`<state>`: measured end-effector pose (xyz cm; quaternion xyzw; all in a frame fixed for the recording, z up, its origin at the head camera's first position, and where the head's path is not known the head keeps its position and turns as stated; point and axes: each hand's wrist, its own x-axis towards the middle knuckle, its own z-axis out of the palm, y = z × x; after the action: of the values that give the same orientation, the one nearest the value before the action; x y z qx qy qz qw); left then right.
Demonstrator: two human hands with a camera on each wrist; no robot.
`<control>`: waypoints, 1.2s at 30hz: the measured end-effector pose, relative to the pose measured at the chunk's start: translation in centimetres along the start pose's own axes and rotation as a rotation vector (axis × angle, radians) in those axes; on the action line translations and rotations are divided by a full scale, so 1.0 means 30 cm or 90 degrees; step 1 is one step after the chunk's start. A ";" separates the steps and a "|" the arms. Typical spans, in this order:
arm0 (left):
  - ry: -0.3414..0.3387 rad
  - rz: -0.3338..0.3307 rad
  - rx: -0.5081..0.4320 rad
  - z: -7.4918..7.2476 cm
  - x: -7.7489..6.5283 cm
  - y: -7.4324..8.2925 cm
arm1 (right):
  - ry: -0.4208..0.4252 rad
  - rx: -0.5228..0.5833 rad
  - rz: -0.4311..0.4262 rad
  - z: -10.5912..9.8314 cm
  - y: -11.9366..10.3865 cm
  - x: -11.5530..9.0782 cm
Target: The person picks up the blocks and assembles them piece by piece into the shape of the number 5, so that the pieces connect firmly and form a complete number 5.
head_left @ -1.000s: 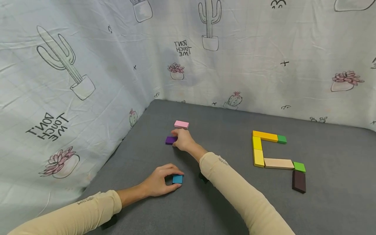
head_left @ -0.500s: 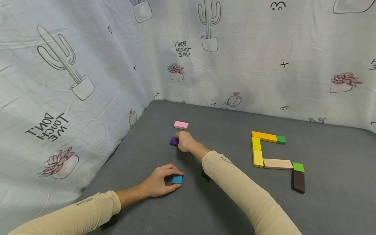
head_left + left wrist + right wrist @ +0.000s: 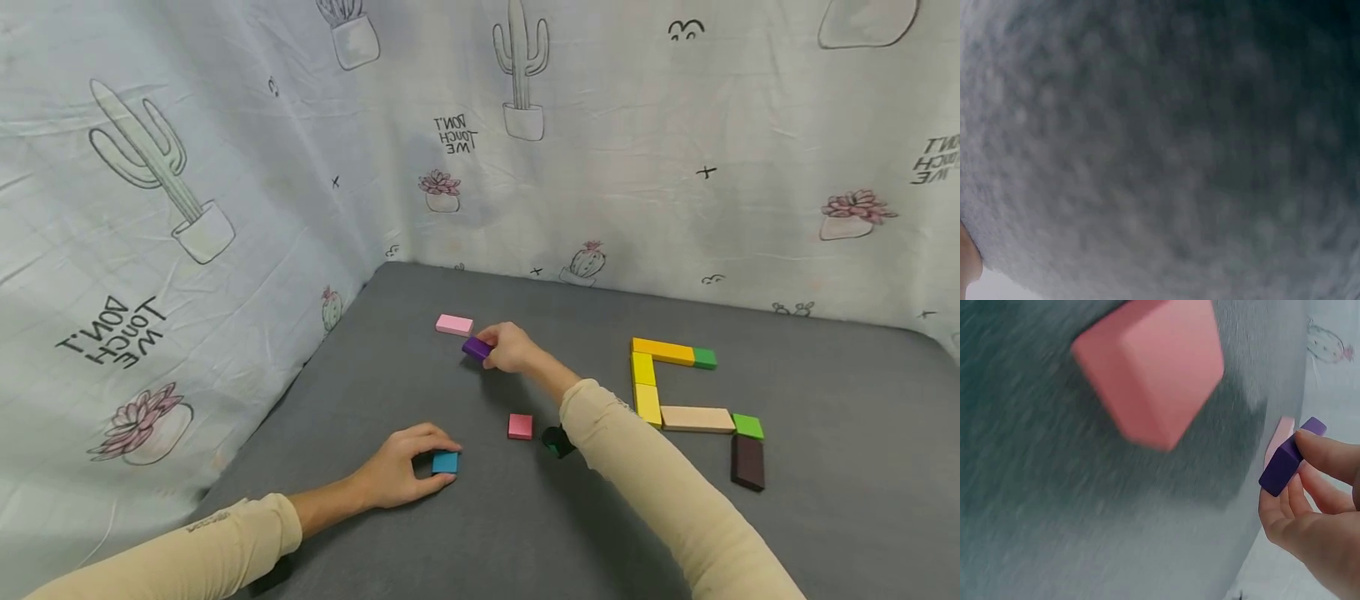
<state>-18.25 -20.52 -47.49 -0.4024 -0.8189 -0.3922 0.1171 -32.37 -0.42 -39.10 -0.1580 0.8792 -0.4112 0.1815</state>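
Between thumb and fingers my right hand [image 3: 513, 347] pinches a purple block [image 3: 476, 348], held tilted over the grey table. In the right wrist view the purple block [image 3: 1292, 456] is gripped across its middle. My left hand [image 3: 401, 468] rests on the table, thumb and fingers curled round a small blue block [image 3: 446, 462]. Just behind the purple block lies a light pink block [image 3: 454, 325]. A coral-red block [image 3: 520, 427] sits between the two hands, nearer the right forearm. The left wrist view is nearly all blurred grey surface.
To the right, several blocks form an angular line: an orange block [image 3: 663, 351], a dark green block [image 3: 704, 358], yellow blocks [image 3: 647, 402], a beige block [image 3: 698, 419], a light green block [image 3: 747, 427] and a dark brown block [image 3: 747, 462]. A cactus-print curtain [image 3: 637, 167] borders the table.
My right hand has lifted the purple block and moved it to the right. The coral-red block, hidden before by the right arm, now shows. My left hand stays at the blue block.
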 end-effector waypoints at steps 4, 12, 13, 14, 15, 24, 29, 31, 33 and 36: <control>-0.002 -0.004 0.001 0.001 0.000 0.000 | -0.016 0.082 0.022 -0.054 0.032 -0.023; -0.007 -0.018 0.000 -0.002 0.004 0.002 | -0.077 0.263 0.041 -0.156 0.116 -0.066; -0.008 -0.022 -0.001 -0.001 0.004 0.001 | -0.085 0.271 0.040 -0.166 0.127 -0.074; -0.009 -0.025 -0.002 -0.001 0.004 0.001 | -0.096 0.277 0.037 -0.176 0.140 -0.081; -0.010 -0.026 -0.003 -0.001 0.004 0.000 | -0.105 0.284 0.034 -0.185 0.152 -0.089; -0.010 -0.039 0.002 0.009 0.001 0.012 | -0.158 0.391 0.048 -0.275 0.242 -0.168; -0.011 -0.043 0.003 0.019 -0.003 0.005 | -0.200 0.484 0.035 -0.333 0.317 -0.227; -0.007 -0.031 0.001 0.022 -0.004 0.001 | -0.212 0.514 0.030 -0.351 0.344 -0.261; 0.001 -0.018 -0.001 0.021 -0.005 -0.002 | -0.226 0.550 0.024 -0.366 0.366 -0.302; 0.011 -0.009 0.001 0.016 -0.005 -0.005 | -0.268 0.629 -0.001 -0.379 0.395 -0.365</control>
<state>-18.20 -20.30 -47.96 -0.3930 -0.8210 -0.3958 0.1218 -29.30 19.07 -39.51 -0.1334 0.5254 -0.7355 0.4064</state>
